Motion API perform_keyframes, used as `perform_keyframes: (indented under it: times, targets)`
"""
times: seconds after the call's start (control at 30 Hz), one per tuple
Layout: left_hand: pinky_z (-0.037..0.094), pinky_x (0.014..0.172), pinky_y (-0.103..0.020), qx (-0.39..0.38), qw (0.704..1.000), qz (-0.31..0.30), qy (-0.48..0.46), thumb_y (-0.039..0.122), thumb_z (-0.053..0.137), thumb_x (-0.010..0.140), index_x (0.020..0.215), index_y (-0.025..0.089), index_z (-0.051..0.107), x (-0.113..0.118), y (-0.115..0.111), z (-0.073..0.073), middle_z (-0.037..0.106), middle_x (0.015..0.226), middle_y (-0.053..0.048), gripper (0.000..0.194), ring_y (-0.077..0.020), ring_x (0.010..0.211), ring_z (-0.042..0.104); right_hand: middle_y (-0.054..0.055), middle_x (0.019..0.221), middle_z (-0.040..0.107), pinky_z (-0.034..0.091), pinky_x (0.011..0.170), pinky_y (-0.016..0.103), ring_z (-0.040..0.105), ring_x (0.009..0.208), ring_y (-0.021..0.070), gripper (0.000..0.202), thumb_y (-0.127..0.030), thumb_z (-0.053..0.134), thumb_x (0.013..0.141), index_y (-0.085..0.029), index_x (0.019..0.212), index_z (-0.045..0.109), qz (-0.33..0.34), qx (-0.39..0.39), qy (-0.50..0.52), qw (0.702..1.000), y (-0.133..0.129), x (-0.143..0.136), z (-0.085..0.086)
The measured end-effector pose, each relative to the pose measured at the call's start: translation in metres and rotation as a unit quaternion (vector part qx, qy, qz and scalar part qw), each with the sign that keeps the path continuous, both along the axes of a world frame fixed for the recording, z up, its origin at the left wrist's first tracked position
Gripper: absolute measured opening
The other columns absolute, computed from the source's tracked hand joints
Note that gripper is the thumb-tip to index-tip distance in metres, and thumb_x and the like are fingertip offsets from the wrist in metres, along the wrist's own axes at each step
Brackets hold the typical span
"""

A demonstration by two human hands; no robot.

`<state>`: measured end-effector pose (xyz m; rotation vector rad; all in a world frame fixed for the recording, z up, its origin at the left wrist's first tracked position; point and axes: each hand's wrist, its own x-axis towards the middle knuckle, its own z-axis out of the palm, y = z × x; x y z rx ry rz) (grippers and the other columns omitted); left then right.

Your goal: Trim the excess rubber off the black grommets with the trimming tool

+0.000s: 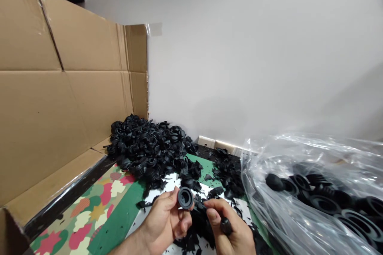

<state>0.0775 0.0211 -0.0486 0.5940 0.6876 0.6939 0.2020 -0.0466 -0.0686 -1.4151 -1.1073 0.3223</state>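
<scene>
Between the thumb and fingers of my left hand [164,219] is a round black rubber part [186,198], its ringed opening facing me. Just to the right, my right hand [229,225] is closed around a small dark object [226,226] with a rounded end; the rest of it is hidden by the hand. The two hands are close but apart. Beneath and around them lie black rubber scraps [191,243] on a white sheet. A large heap of ribbed black rubber pieces [152,147] stands behind my left hand.
A clear plastic bag [254,191] with several black rubber parts [326,203] lies at the right. Tall cardboard [68,99] stands along the left. A smaller scrap pile [229,171] sits behind my right hand, before the pale wall [239,55]. Patterned paper [98,211] covers the left front.
</scene>
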Motion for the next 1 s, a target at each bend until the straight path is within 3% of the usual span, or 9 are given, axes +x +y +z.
perform_keyframes:
  times: [0.13, 0.23, 0.37, 0.5, 0.63, 0.77, 1.0]
  targets:
    - [0.021, 0.032, -0.017, 0.02, 1.0, 0.007, 0.004, 0.048, 0.069, 0.074, 0.067, 0.016, 0.057, -0.001, 0.001, -0.007, 0.055, 0.045, 0.002, 0.035, -0.0071, 0.031, 0.043, -0.001, 0.061, 0.062, 0.039, 0.055, 0.023, 0.055, 0.056, 0.0148, 0.028, -0.046, 0.055, 0.083, -0.023, 0.069, 0.064, 0.026, 0.012, 0.023, 0.999, 0.002, -0.002, 0.002]
    - [0.021, 0.033, -0.017, 0.047, 0.999, 0.004, 0.01, 0.049, 0.075, 0.068, 0.075, 0.016, 0.061, -0.002, 0.0, -0.007, 0.056, 0.052, 0.003, 0.036, -0.006, 0.033, 0.045, -0.001, 0.059, 0.061, 0.041, 0.054, 0.024, 0.053, 0.054, 0.0153, 0.028, -0.047, 0.059, 0.078, -0.022, 0.068, 0.066, 0.037, -0.01, 0.076, 0.996, 0.002, -0.004, 0.006]
    - [0.023, 0.036, -0.015, 0.14, 0.988, 0.023, 0.064, 0.047, 0.079, 0.064, 0.093, 0.017, 0.067, -0.003, -0.003, -0.001, 0.057, 0.063, 0.003, 0.043, -0.0035, 0.039, 0.048, 0.001, 0.057, 0.063, 0.043, 0.052, 0.026, 0.053, 0.052, 0.0167, 0.035, -0.054, 0.066, 0.069, -0.019, 0.069, 0.068, 0.049, -0.059, 0.17, 0.982, 0.003, -0.005, 0.01]
    - [0.028, 0.037, -0.016, 0.221, 0.971, 0.029, 0.089, 0.048, 0.081, 0.059, 0.094, 0.015, 0.07, -0.003, -0.005, -0.001, 0.059, 0.063, 0.001, 0.049, -0.0048, 0.041, 0.047, -0.001, 0.051, 0.055, 0.037, 0.049, 0.026, 0.043, 0.048, 0.0134, 0.039, -0.056, 0.07, 0.063, -0.017, 0.066, 0.066, 0.085, -0.094, 0.243, 0.962, 0.003, -0.004, 0.009]
    - [0.036, 0.043, -0.018, 0.203, 0.975, 0.001, 0.094, 0.033, 0.09, 0.046, 0.092, 0.013, 0.071, -0.003, -0.006, 0.001, 0.061, 0.054, 0.001, 0.053, -0.008, 0.045, 0.049, -0.005, 0.046, 0.042, 0.024, 0.042, 0.023, 0.029, 0.044, 0.0092, 0.038, -0.054, 0.072, 0.062, -0.016, 0.061, 0.064, 0.099, -0.112, 0.249, 0.957, 0.002, -0.004, 0.009]
    - [0.039, 0.046, -0.018, 0.224, 0.969, 0.029, 0.104, 0.009, 0.088, 0.043, 0.082, 0.014, 0.074, -0.002, -0.006, 0.005, 0.062, 0.055, 0.002, 0.041, -0.0087, 0.049, 0.051, -0.007, 0.044, 0.034, 0.014, 0.04, 0.022, 0.023, 0.042, 0.0074, 0.044, -0.059, 0.07, 0.061, -0.016, 0.059, 0.063, 0.111, -0.126, 0.26, 0.951, 0.002, -0.004, 0.007]
    - [0.04, 0.042, -0.02, 0.217, 0.962, 0.053, 0.156, 0.007, 0.079, 0.05, 0.079, 0.011, 0.075, -0.002, -0.002, 0.005, 0.061, 0.042, 0.001, 0.03, -0.01, 0.038, 0.05, -0.012, 0.039, 0.023, 0.005, 0.037, 0.019, 0.01, 0.037, 0.0025, 0.049, -0.061, 0.076, 0.056, -0.018, 0.058, 0.053, 0.162, -0.156, 0.39, 0.893, 0.004, -0.002, 0.001]
